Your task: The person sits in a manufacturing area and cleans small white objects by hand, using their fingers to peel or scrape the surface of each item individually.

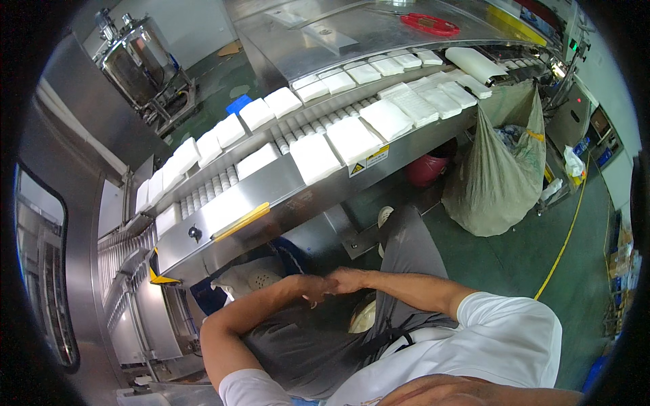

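Head view. A steel roller conveyor [203, 254] runs from the lower left to the upper right. White folded sheets [315, 159] lie in one row along its far side and a second along its near side, with some pieces on the rollers [328, 122] between. Behind it is a broad steel machine top [277, 47] carrying a red oval item [430, 25]. A round steel tank [139, 64] stands at upper left on the green floor [474, 264]. A cloth sack [497, 176] hangs open near the conveyor's right end, beside a red bucket [426, 169].

The left hand [313, 289] and right hand [347, 279] meet in front of the torso, touching, above the lap. Their fingers appear partly bent; overlap hides how far they are open. No article is visible in either hand; whether something small is enclosed cannot be determined. Both hands are apart from the sheets, which lie beyond them on the conveyor.
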